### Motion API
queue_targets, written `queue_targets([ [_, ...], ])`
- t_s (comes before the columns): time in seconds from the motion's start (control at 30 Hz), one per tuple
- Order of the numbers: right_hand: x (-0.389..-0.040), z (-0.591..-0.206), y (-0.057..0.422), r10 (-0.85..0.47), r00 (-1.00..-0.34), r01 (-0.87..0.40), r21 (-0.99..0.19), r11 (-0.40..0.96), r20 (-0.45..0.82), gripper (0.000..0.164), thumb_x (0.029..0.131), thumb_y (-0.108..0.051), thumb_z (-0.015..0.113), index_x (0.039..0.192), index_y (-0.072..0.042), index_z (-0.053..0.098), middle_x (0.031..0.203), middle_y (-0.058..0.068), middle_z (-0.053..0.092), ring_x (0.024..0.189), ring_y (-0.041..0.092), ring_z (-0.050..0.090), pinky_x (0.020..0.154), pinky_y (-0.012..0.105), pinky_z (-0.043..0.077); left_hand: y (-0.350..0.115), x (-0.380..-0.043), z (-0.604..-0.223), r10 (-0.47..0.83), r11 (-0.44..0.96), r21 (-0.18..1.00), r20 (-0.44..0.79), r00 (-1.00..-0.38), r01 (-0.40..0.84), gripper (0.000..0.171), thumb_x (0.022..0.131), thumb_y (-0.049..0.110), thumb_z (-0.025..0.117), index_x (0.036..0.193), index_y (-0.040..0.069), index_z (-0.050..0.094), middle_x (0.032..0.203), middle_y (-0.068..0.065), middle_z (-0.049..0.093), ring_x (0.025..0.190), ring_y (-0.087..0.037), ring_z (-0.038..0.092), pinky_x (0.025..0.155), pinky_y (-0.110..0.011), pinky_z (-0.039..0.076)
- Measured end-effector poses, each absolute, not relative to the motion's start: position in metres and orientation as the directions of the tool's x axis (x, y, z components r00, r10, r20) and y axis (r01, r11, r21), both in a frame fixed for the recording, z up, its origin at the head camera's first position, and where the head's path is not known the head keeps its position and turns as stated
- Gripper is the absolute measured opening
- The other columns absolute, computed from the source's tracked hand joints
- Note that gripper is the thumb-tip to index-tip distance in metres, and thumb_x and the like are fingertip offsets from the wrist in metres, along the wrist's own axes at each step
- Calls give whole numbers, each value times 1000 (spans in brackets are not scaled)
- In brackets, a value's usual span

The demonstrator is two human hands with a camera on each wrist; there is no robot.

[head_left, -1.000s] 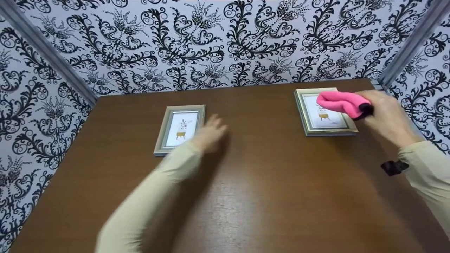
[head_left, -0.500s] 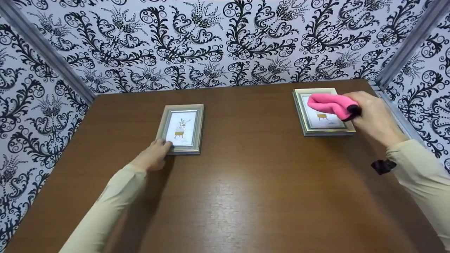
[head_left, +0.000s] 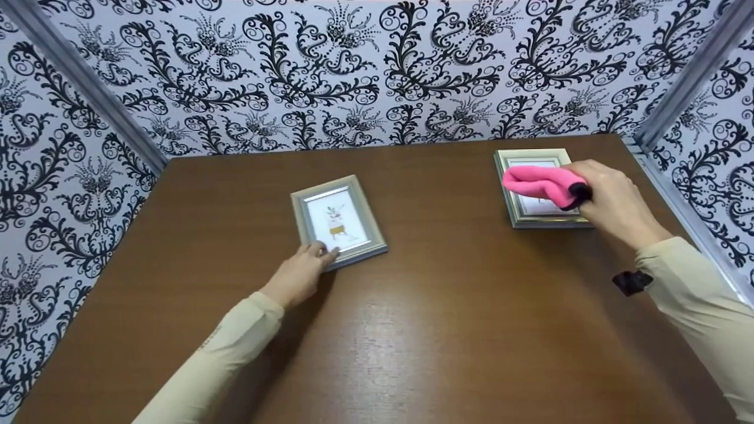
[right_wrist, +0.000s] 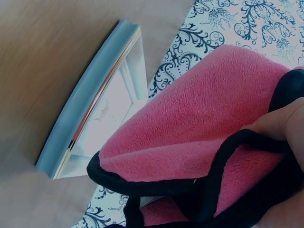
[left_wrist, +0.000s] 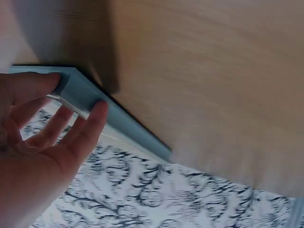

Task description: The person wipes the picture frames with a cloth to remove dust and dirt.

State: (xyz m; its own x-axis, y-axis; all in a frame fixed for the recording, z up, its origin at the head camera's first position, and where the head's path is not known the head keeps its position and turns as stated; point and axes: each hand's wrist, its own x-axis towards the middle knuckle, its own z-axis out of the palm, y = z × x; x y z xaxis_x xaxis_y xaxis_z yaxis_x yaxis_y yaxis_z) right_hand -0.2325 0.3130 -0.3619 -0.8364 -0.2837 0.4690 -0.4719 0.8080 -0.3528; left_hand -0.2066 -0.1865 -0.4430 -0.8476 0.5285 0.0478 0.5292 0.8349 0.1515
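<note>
A light-coloured picture frame (head_left: 337, 219) with a small plant drawing lies turned at a slant on the table. My left hand (head_left: 294, 278) holds its near-left corner; in the left wrist view the thumb and fingers (left_wrist: 97, 116) sit on both sides of that corner. On the right, my right hand (head_left: 615, 203) grips a folded pink cloth (head_left: 539, 181) with black edging. The cloth is above a second picture frame (head_left: 535, 207) and hides part of it. In the right wrist view the cloth (right_wrist: 190, 114) is apart from that picture frame (right_wrist: 90, 104).
The brown wooden table (head_left: 424, 330) stretches across the view. Black-and-white patterned walls (head_left: 389, 70) stand at the back and sides, with grey metal posts (head_left: 106, 100) at the corners. A small black device (head_left: 632, 282) is on the right wrist.
My left hand has moved from the left picture frame's right side to its near-left corner. That frame has turned and shifted right. The right hand with the cloth has moved slightly left.
</note>
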Motion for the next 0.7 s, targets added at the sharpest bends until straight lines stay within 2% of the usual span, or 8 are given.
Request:
queue_targets([
  [0.13,-232,-361,306,-289,-831,-482,-356,801,475,29,80,3,72,109,2,65,109,21,64,100,46,58,84,59,44,-169,-204,-441,548,820,183,24,-836,543,61,80,-15,61,135,11,58,128,-28,49,114,-47,49,87,-53,49],
  [0.23,-232,-364,302,-302,-818,-501,-348,792,491,26,81,1,73,107,1,66,106,20,64,98,44,60,82,58,45,-158,-201,-444,593,783,193,55,-803,592,57,83,-11,61,135,13,58,132,-34,45,117,-51,48,91,-53,47],
  [0.47,-229,-370,293,-331,-787,-550,-347,760,521,24,80,0,75,102,-1,66,103,17,66,96,39,62,81,54,47,-130,-191,-444,693,699,146,106,-714,700,53,82,-5,64,131,14,62,131,-33,49,122,-44,48,95,-49,46],
  [0.53,-229,-371,290,-339,-780,-558,-341,757,526,25,79,1,76,102,-1,66,102,16,66,95,37,62,80,53,48,-122,-188,-444,711,684,126,104,-695,718,53,81,-2,67,132,15,61,130,-31,51,122,-42,50,92,-49,48],
  [0.7,-231,-375,281,-374,-763,-588,-327,740,527,28,77,0,78,102,-2,65,99,15,67,93,35,62,79,51,48,-102,-179,-444,750,651,46,117,-651,758,53,81,9,72,132,19,61,125,-26,57,116,-38,54,72,-46,57],
])
